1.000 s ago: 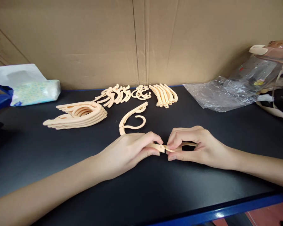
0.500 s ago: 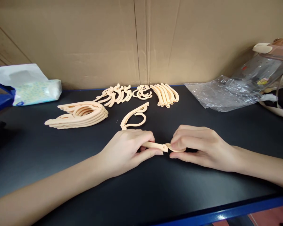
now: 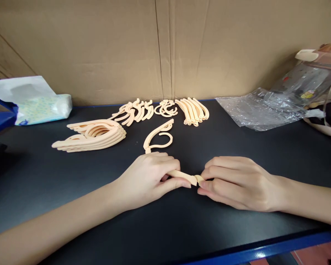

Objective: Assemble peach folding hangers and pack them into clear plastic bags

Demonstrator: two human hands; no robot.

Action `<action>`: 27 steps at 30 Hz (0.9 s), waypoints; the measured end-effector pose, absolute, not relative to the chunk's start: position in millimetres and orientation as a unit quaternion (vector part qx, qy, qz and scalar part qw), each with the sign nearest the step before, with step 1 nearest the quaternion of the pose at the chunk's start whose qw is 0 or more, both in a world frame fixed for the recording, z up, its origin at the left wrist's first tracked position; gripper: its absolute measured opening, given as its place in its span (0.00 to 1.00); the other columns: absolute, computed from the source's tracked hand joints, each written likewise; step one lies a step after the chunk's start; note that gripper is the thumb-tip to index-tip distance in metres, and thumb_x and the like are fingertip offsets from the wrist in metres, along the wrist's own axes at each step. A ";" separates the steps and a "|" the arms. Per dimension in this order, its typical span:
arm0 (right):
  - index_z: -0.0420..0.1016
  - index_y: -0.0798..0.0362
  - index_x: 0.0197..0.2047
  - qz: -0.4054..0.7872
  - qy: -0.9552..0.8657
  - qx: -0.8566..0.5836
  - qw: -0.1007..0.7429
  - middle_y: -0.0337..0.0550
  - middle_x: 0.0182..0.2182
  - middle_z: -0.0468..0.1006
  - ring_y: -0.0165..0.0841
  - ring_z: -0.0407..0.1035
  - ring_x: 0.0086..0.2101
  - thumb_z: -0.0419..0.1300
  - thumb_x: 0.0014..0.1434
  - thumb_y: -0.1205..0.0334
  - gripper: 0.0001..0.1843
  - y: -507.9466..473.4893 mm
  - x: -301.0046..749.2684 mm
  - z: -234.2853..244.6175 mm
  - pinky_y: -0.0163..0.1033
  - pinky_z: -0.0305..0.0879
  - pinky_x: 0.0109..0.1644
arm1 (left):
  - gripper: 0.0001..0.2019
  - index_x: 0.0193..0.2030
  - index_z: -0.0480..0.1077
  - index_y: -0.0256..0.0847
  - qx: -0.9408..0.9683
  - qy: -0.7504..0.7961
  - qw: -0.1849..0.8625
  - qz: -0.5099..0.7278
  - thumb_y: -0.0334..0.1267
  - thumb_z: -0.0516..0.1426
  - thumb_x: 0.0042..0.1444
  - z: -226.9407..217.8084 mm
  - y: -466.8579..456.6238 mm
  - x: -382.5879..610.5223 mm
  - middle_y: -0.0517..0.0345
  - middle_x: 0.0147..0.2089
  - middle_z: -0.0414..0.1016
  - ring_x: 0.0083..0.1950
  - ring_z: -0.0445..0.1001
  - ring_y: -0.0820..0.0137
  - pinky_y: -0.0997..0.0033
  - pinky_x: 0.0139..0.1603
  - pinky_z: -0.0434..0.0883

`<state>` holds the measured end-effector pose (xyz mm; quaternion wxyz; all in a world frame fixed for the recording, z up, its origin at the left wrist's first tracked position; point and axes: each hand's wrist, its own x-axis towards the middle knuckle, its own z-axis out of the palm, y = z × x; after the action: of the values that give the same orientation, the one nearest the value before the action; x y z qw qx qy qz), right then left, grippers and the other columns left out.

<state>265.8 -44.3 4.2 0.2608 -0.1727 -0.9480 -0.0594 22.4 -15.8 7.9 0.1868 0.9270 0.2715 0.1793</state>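
My left hand (image 3: 157,173) is closed round a cream plastic hanger arm (image 3: 183,177) whose end sticks out to the right. Beyond its knuckles shows another hanger arm with a curved hook (image 3: 165,140), apparently part of the same folding hanger; the joint is hidden by the hand. Fingers of my right hand (image 3: 237,182) pinch a small curved cream end piece (image 3: 200,179), mostly covered by the fingertips. That end piece meets the tip of the hanger arm; whether they are locked together I cannot tell.
A stack of folding hangers (image 3: 92,138) lies at left. Along the back are short curved pieces (image 3: 135,110), loose hooks (image 3: 166,108) and long hanger arms (image 3: 193,110). A tissue pack (image 3: 44,106) sits far left; a clear plastic bag (image 3: 253,110) and bottle (image 3: 311,81) are right.
My right hand has shifted slightly toward me and tightened on the end piece, which is now more covered. The hanger arm's tip has turned and dipped a little.
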 end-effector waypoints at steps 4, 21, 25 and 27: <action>0.65 0.51 0.27 -0.065 -0.953 -0.172 0.242 0.37 0.24 0.73 0.29 0.67 0.29 0.59 0.66 0.65 0.15 -44.3 266.1 7.8 0.37 0.62 0.30 | 0.19 0.31 0.68 0.40 0.934 0.265 0.149 0.186 0.52 0.53 0.67 6.1 -17.3 22.6 0.64 0.26 0.67 0.29 0.66 0.72 0.71 0.31 0.60; 0.74 0.55 0.51 0.008 -0.962 -0.155 0.223 0.43 0.45 0.82 0.31 0.72 0.52 0.49 0.67 0.75 0.16 -34.9 271.8 6.7 0.41 0.57 0.64 | 0.25 0.60 0.68 0.43 0.821 0.469 0.189 0.266 0.50 0.60 0.59 -2.2 14.0 7.5 0.51 0.66 0.68 0.67 0.64 0.58 0.50 0.69 0.58; 0.74 0.54 0.50 0.047 -0.963 -0.146 0.221 0.43 0.46 0.82 0.32 0.71 0.54 0.50 0.64 0.79 0.18 -35.4 271.9 4.9 0.41 0.61 0.61 | 0.17 0.54 0.71 0.43 0.819 0.474 0.178 0.271 0.45 0.59 0.59 -1.3 13.0 8.3 0.53 0.60 0.73 0.62 0.69 0.58 0.50 0.65 0.63; 0.75 0.54 0.49 0.067 -0.962 -0.143 0.222 0.43 0.46 0.82 0.33 0.71 0.54 0.50 0.63 0.80 0.19 -35.9 272.0 5.3 0.40 0.65 0.58 | 0.17 0.53 0.70 0.43 0.817 0.481 0.169 0.270 0.44 0.59 0.59 -0.4 12.2 9.2 0.54 0.57 0.75 0.59 0.70 0.57 0.49 0.63 0.64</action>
<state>272.0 -35.9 5.3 0.2217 -0.1425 -0.9624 0.0665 9.2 12.2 -0.4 0.1694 0.8166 0.4814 0.2698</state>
